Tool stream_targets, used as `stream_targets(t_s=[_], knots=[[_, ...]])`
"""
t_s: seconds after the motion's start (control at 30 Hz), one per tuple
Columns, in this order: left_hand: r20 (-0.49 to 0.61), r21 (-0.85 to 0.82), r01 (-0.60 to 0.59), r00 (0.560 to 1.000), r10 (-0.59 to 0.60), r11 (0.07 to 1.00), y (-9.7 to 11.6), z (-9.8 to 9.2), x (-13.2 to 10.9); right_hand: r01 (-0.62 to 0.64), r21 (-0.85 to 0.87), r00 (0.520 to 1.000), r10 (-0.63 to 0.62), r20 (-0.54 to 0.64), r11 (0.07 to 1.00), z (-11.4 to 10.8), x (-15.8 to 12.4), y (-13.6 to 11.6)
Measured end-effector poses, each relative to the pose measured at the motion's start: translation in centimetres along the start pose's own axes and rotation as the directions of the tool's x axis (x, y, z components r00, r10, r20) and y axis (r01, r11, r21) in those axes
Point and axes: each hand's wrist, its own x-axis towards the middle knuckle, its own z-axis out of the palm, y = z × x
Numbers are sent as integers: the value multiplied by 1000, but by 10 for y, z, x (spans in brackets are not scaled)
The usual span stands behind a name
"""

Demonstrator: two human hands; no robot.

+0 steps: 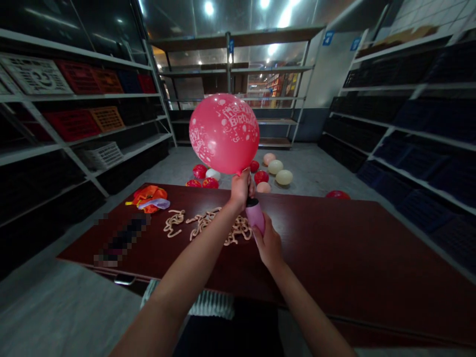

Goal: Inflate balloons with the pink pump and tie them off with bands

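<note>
A large pink balloon (224, 134) with white "Happy Birthday" print stands inflated above the table. My left hand (241, 189) is closed around its neck, just over the black top of a pink hand pump (255, 217). Lower down, my right hand (269, 243) grips the pump's pink body. Behind my left forearm, beige long thin uninflated balloons (203, 223) lie tangled on the tabletop, partly hidden by the arm. A smaller bunch of the same (173, 223) lies left of them.
Orange, yellow and lilac limp balloons (150, 198) lie at the dark red table's (334, 248) back left, near a blurred dark object (124, 240). Several inflated balloons (261, 177) rest on the floor beyond. Shelves with crates (106, 119) line the left; more shelving (409, 109) stands right.
</note>
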Motion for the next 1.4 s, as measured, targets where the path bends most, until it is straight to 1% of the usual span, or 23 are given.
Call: stream_targets(t_s=[0.07,0.13,0.23,0.37,0.5,0.6,0.7,0.8,0.9,1.0,1.1,1.27,1.33,1.4], knots=[[-1,4,26,1000,-26,1000,2,1,1,-9,-27,1000,9,-21,1000,2,1,0],[-31,-25,38,999,-39,999,6,-3,1,7,-76,998,-12,-58,997,5,2,-1],[-96,-92,7,995,-16,996,15,-18,-3,111,-134,988,-124,-89,985,7,4,-3],[-195,-187,-90,979,53,978,34,-49,-13,312,-178,948,-319,-11,933,4,3,-7],[-259,-245,-184,959,118,952,63,-89,-28,447,-218,894,-440,85,868,1,1,-12],[-282,-258,-228,947,152,939,86,-118,-39,513,-259,858,-493,142,818,2,0,-15],[-324,-283,-247,934,150,927,104,-146,-50,565,-314,824,-533,190,763,3,0,-16],[-388,-305,-256,913,126,917,113,-169,-57,614,-333,789,-574,219,716,3,1,-18],[-416,-316,-256,903,109,913,115,-181,-61,640,-311,768,-601,224,702,5,1,-18],[-417,-320,-264,901,114,910,113,-178,-60,623,-303,782,-586,212,721,5,0,-17],[-408,-313,-280,903,138,907,112,-164,-54,578,-296,816,-550,179,761,4,-1,-15],[-288,-269,-258,941,178,928,113,-124,-37,497,-223,868,-477,141,839,1,-2,-11],[-231,-236,-235,956,181,943,108,-106,-31,458,-196,889,-446,108,867,1,-3,-10],[-171,-197,-212,969,179,957,99,-87,-26,436,-174,900,-431,67,883,2,-3,-9]])
